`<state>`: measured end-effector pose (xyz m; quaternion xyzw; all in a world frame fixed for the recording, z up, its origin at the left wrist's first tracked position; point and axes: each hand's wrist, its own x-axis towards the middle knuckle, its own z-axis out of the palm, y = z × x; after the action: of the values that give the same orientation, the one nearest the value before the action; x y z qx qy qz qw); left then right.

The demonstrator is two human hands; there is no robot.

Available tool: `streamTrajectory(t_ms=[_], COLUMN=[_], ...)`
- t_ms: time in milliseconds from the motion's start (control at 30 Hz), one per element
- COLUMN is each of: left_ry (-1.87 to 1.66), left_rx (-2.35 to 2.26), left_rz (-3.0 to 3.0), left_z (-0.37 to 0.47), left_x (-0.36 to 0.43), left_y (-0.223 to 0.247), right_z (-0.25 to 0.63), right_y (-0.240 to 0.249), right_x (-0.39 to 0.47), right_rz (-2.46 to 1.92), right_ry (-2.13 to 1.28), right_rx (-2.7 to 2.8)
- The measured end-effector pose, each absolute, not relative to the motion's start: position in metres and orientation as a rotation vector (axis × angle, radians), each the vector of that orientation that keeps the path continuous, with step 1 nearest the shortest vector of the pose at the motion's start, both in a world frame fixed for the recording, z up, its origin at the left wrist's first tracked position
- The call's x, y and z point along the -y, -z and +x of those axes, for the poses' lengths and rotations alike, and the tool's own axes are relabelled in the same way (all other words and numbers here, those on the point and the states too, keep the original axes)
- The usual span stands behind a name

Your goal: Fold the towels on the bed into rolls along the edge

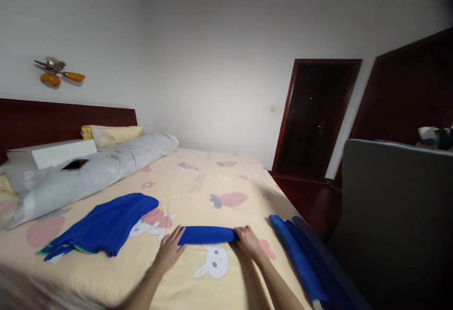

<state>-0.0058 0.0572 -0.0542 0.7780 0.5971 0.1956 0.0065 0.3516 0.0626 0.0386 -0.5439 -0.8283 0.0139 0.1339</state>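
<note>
A narrow blue cloth strip, folded or rolled (208, 235), lies crosswise on the patterned bed sheet (198, 180). My left hand (171, 248) rests on its left end with the fingers extended. At the right end, my right hand (250, 243) has its fingers bent and pressed together around the cloth. To the left, a loose blue garment with green edging (106, 225) is spread out. Several long blue and dark folded cloths (300, 258) lie along the bed's right edge.
A rolled grey quilt (116, 166) lies along the headboard side, with a phone (75, 164) on it. Behind are a white box (60, 153) and a pillow (116, 135). A dark grey panel (392, 215) stands beyond the bed's right side.
</note>
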Motion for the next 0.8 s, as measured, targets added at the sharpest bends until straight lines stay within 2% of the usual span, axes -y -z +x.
streamTrajectory(t_ms=[167, 367, 500, 633, 800], left_ry=[-0.7, -0.717, -0.767, -0.752, -0.78], left_rx=[-1.863, -1.919, -1.913, -1.924, -1.909], left_rz=[2.424, 2.38, 2.399, 2.407, 2.407], left_z=[-0.008, -0.008, -0.01, -0.009, -0.01], left_x=[-0.059, -0.06, -0.061, -0.062, -0.063], left_y=[0.062, 0.063, 0.066, 0.067, 0.068], right_z=[0.362, 0.369, 0.388, 0.419, 0.449], right_y=[-0.104, -0.219, -0.282, -0.304, -0.285], right_x=[-0.059, -0.04, -0.021, -0.008, -0.001], right_rz=[-1.439, -1.207, -1.237, -1.462, -1.717], right_ry=[0.042, 0.176, 0.284, 0.263, 0.166], right_rx=[2.383, 2.465, 2.509, 2.514, 2.446])
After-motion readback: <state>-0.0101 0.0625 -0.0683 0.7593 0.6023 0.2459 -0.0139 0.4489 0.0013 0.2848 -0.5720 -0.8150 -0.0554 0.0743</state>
